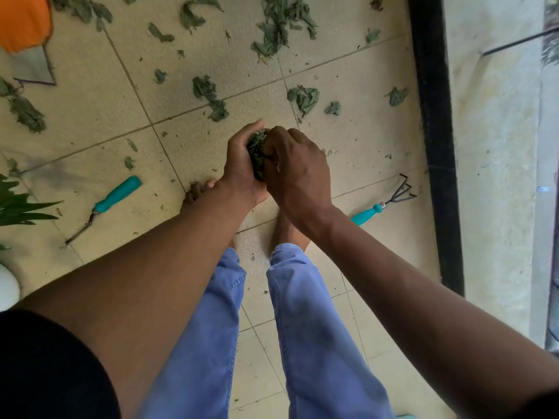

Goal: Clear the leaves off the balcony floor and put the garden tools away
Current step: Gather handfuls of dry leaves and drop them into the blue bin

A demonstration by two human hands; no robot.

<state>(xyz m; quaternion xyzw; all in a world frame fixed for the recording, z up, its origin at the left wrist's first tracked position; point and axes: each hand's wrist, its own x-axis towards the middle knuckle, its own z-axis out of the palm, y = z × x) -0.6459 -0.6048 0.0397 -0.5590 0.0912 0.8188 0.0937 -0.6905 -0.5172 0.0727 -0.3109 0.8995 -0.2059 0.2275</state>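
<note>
Green, wilted leaves are what I see pressed together in a wad of leaves (257,154) between both hands. They look dark, crumpled and dry at the edges, packed into a tight clump. My view shows the left hand (242,170) cupped under and around the wad, fingers curled up along its far side. The right hand (298,173) lies over it from the other side, fingers bent down onto the leaves, so only a narrow strip of green shows between the two hands.

More loose leaves (282,22) lie scattered on the beige tiled floor (90,116), mostly farther from the person: single torn pieces and small heaps, the same dull green.

One hand tool with a teal handle (116,195) lies flat on the tiles to the left of the hands; what kind of head it has I cannot tell. A small hand rake (390,199), also with a teal handle and with dark bent prongs, lies on the right, near the black frame (435,131).

Below the arms I see blue trousers (305,328) and bare feet.
</note>
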